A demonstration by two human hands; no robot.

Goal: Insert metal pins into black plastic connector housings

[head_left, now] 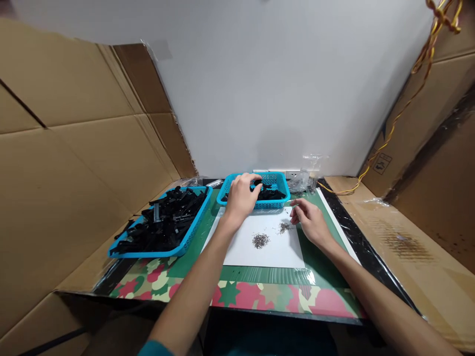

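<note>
My left hand (243, 195) is raised at the front of the small blue basket (253, 205). Its thumb and fingers curve around what looks like a small black plastic part (257, 182), partly hidden by the fingers. Several similar black parts (272, 194) lie in that basket. My right hand (310, 220) hovers at the right edge of a white sheet (237, 254), fingers bent together. Whatever its fingertips hold is too small to tell. Beside them lies a small scatter of thin metal pins (284, 227). A denser pile of pins (260, 241) sits mid-sheet.
A larger blue basket (191, 235) heaped with long black plastic parts (166, 217) stands at the left. Clear plastic bags (300, 183) lie behind, near a wall socket (292, 174). Cardboard walls (92, 148) flank the green table mat (185, 267). Yellow twisted wire (395, 123) hangs at the right.
</note>
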